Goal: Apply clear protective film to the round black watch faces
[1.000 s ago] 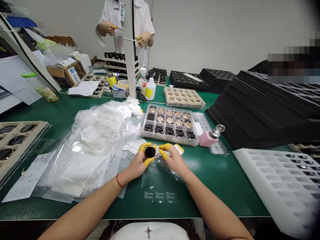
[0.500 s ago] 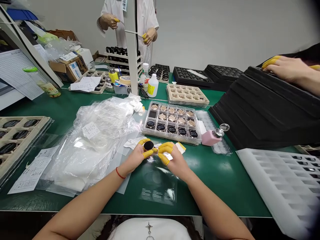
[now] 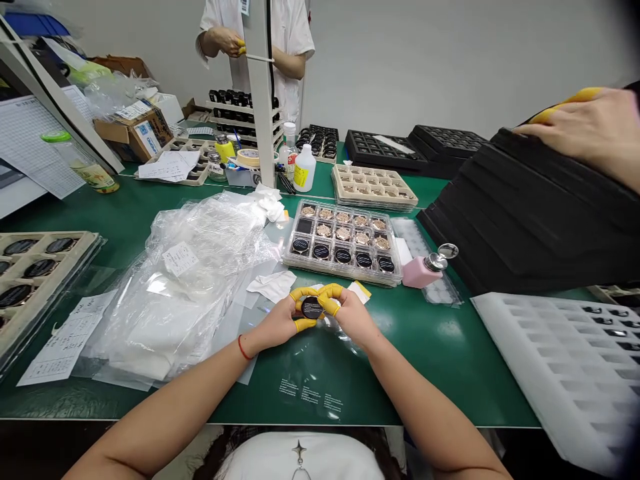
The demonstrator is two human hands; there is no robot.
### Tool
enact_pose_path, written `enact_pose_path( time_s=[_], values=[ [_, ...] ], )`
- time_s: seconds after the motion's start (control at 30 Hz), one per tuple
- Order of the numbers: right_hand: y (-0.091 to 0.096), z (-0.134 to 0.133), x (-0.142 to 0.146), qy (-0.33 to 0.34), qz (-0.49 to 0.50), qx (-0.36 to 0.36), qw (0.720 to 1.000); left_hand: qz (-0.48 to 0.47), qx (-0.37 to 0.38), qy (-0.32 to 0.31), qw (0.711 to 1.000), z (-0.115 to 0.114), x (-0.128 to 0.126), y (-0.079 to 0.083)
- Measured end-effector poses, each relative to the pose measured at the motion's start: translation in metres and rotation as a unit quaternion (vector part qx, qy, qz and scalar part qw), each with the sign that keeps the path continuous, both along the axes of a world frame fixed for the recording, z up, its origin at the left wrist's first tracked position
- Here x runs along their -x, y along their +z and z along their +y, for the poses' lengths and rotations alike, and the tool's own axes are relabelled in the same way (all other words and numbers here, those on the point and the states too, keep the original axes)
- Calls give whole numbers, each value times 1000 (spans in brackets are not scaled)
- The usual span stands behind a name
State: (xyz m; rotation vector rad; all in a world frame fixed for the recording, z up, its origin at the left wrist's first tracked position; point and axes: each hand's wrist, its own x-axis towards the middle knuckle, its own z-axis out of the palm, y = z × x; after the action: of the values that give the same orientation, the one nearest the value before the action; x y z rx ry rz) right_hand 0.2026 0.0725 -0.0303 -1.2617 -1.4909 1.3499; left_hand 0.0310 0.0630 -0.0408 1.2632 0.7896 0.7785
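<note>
Yellow finger cots cover the fingertips of both my hands. Gripped at its rim by my left hand point(image 3: 280, 321) is a round watch head point(image 3: 312, 307), black face toward me with small white print on it. My right hand point(image 3: 349, 312) pinches the upper right edge of the same watch head, thumb on its face. Below them on the green table lies a clear film sheet point(image 3: 311, 395) with rows of white print. Just beyond my hands a clear tray point(image 3: 345, 269) holds several watch heads, some gold side up, the front row black and printed.
Plastic bags point(image 3: 185, 300) and a crumpled tissue point(image 3: 273, 287) lie left. A pink pump bottle point(image 3: 423, 269) stands right of the tray. A co-worker's hand point(image 3: 590, 127) rests on tilted black trays point(image 3: 540, 227). A white foam tray point(image 3: 530, 353) sits front right; another person stands behind the post.
The watch head has turned and shifted slightly right; its plain black face now shows white print. My right hand has moved from the film onto its edge. The co-worker's hand at right has shifted.
</note>
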Motion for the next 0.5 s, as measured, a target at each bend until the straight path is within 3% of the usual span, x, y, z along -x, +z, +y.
enact_pose_path(
  time_s=[0.5],
  values=[
    [5,-2,5,-28,-54,-50,997,15,-7,11,1000,0,0,-2]
  ],
)
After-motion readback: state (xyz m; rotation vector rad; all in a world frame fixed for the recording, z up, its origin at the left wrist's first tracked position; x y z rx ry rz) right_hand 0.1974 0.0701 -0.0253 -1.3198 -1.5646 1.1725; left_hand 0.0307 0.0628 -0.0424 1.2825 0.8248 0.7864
